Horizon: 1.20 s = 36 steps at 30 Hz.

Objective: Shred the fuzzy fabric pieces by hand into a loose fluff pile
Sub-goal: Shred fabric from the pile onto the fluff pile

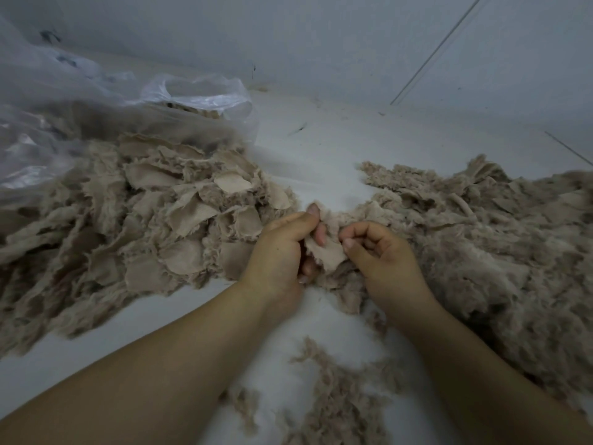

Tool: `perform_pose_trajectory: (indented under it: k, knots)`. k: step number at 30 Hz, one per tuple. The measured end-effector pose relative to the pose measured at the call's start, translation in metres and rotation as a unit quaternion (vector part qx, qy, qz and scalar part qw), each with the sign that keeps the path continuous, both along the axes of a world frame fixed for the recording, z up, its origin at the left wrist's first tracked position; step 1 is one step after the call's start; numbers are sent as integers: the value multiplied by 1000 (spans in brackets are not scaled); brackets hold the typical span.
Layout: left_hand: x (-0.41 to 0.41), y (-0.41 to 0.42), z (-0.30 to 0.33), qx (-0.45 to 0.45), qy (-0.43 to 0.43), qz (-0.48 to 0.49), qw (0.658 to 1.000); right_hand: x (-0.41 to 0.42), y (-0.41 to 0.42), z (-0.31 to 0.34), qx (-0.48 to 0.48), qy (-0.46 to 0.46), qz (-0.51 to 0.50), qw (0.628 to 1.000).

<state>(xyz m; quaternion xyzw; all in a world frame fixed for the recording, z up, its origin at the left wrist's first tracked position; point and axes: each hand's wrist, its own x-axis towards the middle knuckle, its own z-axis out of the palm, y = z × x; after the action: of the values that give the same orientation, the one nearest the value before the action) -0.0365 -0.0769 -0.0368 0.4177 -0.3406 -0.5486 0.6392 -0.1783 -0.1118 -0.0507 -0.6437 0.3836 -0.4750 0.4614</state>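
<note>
Holding one small beige fabric piece [324,256] between them, both hands meet near the middle of the white floor [321,149]. The left hand [284,252] has its fingers curled around the left edge of the piece, and one fingertip shows above it. The right hand [378,252] pinches the right edge with thumb and curled fingers, so both grips are clamped on the same piece. The smooth backing of the piece faces up, and its lower part touches the fluff under the hands.

A heap of fabric pieces [154,220] lies to the left of the hands, many with the smooth side up. It reaches to the left edge of the view. A clear plastic bag [96,101] lies at the far left, partly over this heap, and more pieces are seen inside its open mouth.

A loose fluff pile [487,245] spreads to the right of the hands, touching the right wrist. Some small tufts [337,396] lie on the floor between the forearms, near the lower edge. A pale wall [321,36] stands behind the floor.
</note>
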Motion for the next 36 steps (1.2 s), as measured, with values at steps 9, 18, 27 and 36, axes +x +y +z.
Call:
perform_pose_trajectory:
  k: [9, 18, 27, 36]
  knots:
    - [0, -5, -4, -30, 9, 43, 999, 2, 1, 0, 13, 15, 4, 1000]
    - [-2, -5, -5, -25, -129, 3, 991, 1, 4, 2, 4, 32, 17, 999]
    - [3, -3, 3, -84, -27, 47, 995, 0, 5, 5, -11, 70, 11, 997]
    - [1, -2, 8, -107, 4, -7, 994, -1, 2, 2, -27, 66, -37, 997]
